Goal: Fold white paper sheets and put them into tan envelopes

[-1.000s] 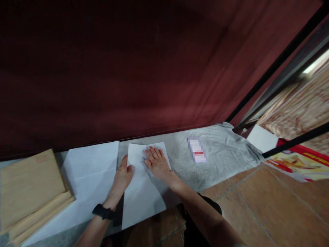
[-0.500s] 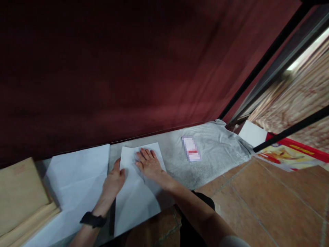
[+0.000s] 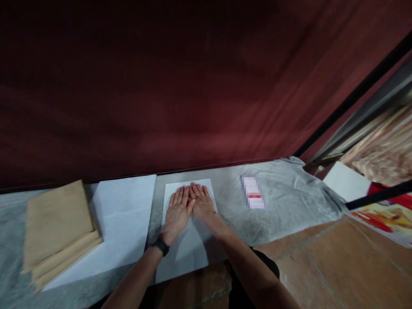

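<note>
Both palms lie flat on a white sheet of paper (image 3: 180, 262) that rests on a grey cloth-covered surface (image 3: 277, 223). My left hand (image 3: 177, 212), with a black band on its wrist, presses on the upper part of the sheet, fingers stretched out. Beside it, touching at the thumbs, my right hand (image 3: 202, 204) is also flat with its fingers extended. To the left lies a larger spread of white paper (image 3: 125, 214) with a crease across it. A stack of brown paper envelopes or packets (image 3: 61, 219) sits partly on that paper.
A blurred white-and-purple slip with a red bar (image 3: 252, 192) lies to the right on the cloth. Dark red fabric (image 3: 193, 107) hangs behind. Black metal bars (image 3: 380, 195) and a colourful printed box (image 3: 389, 214) stand at the right, above brown floor tiles (image 3: 322, 257).
My left hand has moved from the sheet's left edge onto its top, beside my right hand. The sheet now lies flatter. The camera view has shifted left.
</note>
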Available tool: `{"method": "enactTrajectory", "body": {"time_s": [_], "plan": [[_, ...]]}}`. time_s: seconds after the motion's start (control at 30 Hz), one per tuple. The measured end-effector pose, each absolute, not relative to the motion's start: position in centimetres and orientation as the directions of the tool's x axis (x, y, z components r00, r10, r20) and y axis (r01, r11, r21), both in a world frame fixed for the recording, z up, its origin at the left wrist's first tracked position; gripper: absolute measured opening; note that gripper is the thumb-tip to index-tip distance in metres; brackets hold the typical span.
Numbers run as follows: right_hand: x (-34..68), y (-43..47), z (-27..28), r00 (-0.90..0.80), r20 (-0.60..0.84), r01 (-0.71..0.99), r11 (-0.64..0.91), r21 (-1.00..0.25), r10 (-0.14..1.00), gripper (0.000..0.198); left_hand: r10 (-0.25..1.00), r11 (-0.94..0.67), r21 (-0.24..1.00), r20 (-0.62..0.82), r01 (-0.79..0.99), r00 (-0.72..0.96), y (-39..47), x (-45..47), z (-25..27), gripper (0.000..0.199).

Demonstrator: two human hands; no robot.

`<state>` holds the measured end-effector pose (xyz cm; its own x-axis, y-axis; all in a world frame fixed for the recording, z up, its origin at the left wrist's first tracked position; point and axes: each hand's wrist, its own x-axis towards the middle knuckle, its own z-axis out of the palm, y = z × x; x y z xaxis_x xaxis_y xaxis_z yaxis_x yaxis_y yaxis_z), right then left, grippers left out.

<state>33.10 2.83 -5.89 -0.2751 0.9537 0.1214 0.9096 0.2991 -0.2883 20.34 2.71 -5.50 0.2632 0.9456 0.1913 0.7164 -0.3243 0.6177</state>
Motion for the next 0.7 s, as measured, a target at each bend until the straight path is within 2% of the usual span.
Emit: {"method": "enactTrajectory", "body": {"time_s": [0.23,0.33,0.5,0.57,0.7], "plan": [[34.9,3.5,-6.2,-0.155,0.167,0.924,0.203,-0.325,0.974,0.052,0.974,-0.203,0.465,0.184,0.862,0.13,2.3,18.6,-5.8,0.065],[36.6,3.6,-6.2,-0.088,0.181,0.95,0.137,-0.281,0.98,0.052,0.976,-0.165,0.382,0.197,0.909,0.094,2.1,18.3,-6.3,0.064],[37.7,3.0,-5.6,-0.016,0.221,0.981,0.058,-0.186,0.975,0.052,0.971,-0.111,0.162,0.228,0.981,0.073,2.4,19.0,-6.5,0.061],[37.0,2.4,-5.2,0.002,0.252,0.981,0.047,-0.187,0.968,0.051,0.963,-0.143,0.127,0.246,0.981,0.109,2.7,19.9,-6.3,0.059],[34.7,1.0,-5.4,-0.072,0.252,0.961,0.135,-0.241,0.965,0.05,0.937,-0.293,0.133,0.238,0.947,0.256,3.2,21.6,-5.9,0.055]]}}
